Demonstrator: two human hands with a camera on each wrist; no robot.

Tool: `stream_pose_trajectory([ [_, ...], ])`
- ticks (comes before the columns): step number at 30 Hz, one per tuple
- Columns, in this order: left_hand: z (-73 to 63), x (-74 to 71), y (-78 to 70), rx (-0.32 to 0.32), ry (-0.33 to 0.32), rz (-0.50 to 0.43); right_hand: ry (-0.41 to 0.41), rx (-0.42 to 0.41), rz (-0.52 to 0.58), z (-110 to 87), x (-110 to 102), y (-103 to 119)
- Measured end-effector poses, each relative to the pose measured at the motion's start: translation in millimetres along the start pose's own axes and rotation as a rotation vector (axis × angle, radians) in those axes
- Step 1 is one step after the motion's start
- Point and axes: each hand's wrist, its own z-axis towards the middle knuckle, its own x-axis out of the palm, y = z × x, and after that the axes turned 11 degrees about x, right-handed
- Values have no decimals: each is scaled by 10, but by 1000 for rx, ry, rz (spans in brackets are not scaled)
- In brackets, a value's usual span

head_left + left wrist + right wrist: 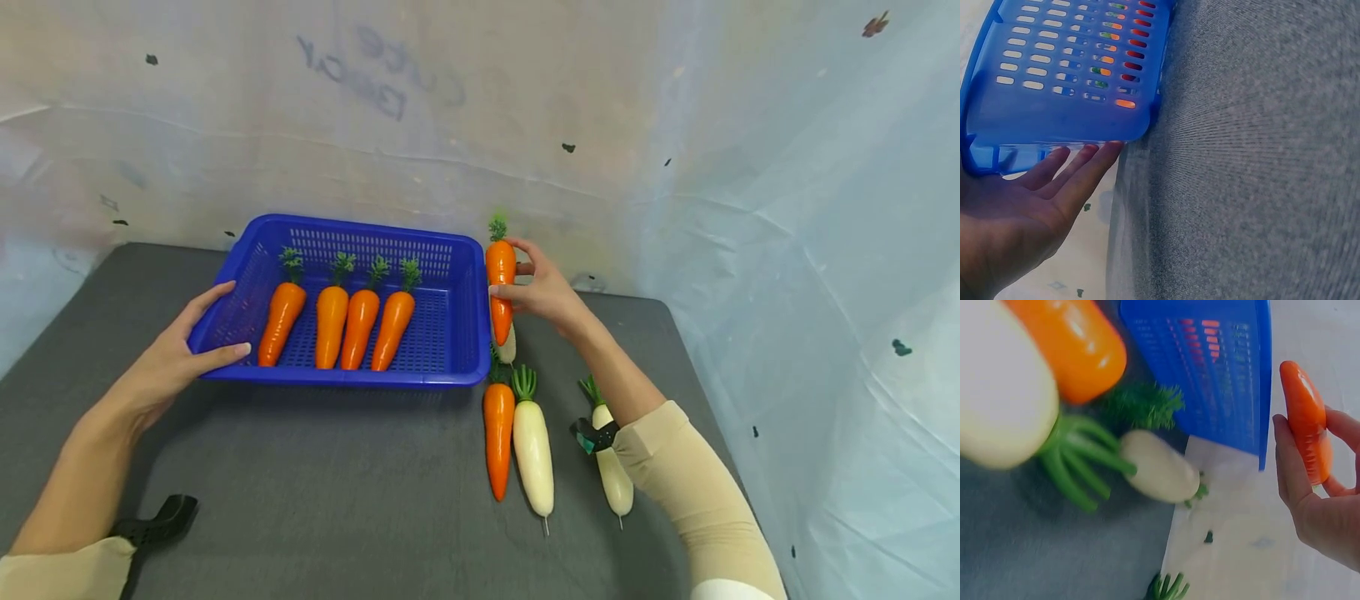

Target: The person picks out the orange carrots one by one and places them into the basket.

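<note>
My left hand (171, 358) holds the left end of a blue plastic basket (450, 379), its thumb lying over the near corner. In the left wrist view, the fingers (1079, 181) reach along the basket's outer end wall (1054, 115). Several orange carrots with green tops, such as this carrot (283, 321), lie side by side inside. Just beyond the basket's right rim, my right hand (543, 287) pinches another carrot (500, 271) between thumb and fingers. In the right wrist view this carrot (1307, 422) is off the table, beside the basket wall (1222, 375).
Right of the basket, a loose carrot (498, 433) and a white radish (533, 458) lie on the dark table (337, 483). Another white radish (615, 475) is partly behind the right forearm. One more radish (1160, 465) lies farther back. Plastic sheeting (487, 117) hangs behind.
</note>
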Motion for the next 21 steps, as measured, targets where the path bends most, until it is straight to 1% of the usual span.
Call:
stream_pose_trajectory([
  [5, -1, 5, 3, 2, -2, 0, 32, 4, 3, 49, 171, 96],
  [12, 3, 9, -7, -11, -2, -1, 63, 45, -63, 115, 415, 237],
  [16, 4, 9, 11, -11, -2, 0, 94, 55, -82, 153, 565, 266],
  [21, 15, -4, 15, -23, 0, -10, 115, 75, -78, 177, 716, 283],
])
